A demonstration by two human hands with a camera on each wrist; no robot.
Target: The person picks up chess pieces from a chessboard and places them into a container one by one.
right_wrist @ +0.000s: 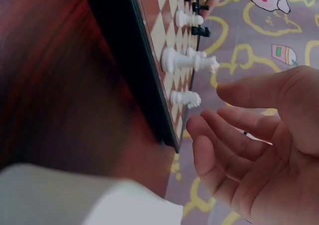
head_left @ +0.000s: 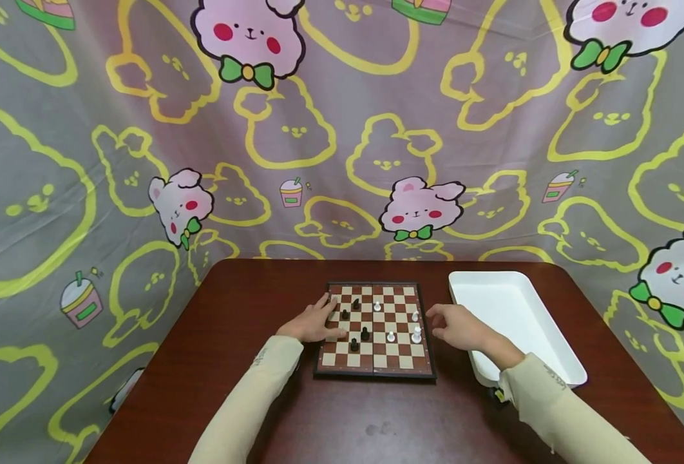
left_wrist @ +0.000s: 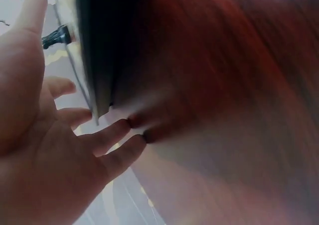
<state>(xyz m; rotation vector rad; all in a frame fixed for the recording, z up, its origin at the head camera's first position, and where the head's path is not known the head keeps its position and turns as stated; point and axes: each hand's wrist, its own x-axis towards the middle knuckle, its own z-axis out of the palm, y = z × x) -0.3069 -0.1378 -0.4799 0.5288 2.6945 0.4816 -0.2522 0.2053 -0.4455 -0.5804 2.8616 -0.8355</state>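
Observation:
A folding chessboard [head_left: 373, 372] with a dark frame lies on the table, its fold line running down the middle. Several black chess pieces [head_left: 365, 334] stand on its left half, one of them a black knight [head_left: 356, 304]. On the right half are several white ones, among them a tall crowned piece [right_wrist: 187, 60], a white knight [right_wrist: 185, 98] and a pawn [head_left: 377, 307]. My left hand [head_left: 313, 323] spreads its fingers over the board's left edge; fingertips [left_wrist: 137, 143] reach down by the table. Beside the right edge, my right hand [head_left: 458, 327] holds nothing, fingers loosely bent near the white knight.
A white rectangular tray [head_left: 518, 280] stands on the right of the dark red-brown table [head_left: 249, 303], partly under my right forearm. A small dark and yellow item [head_left: 498, 394] shows beside the tray's near corner. A patterned cloth [head_left: 342, 129] hangs behind the table and along its sides.

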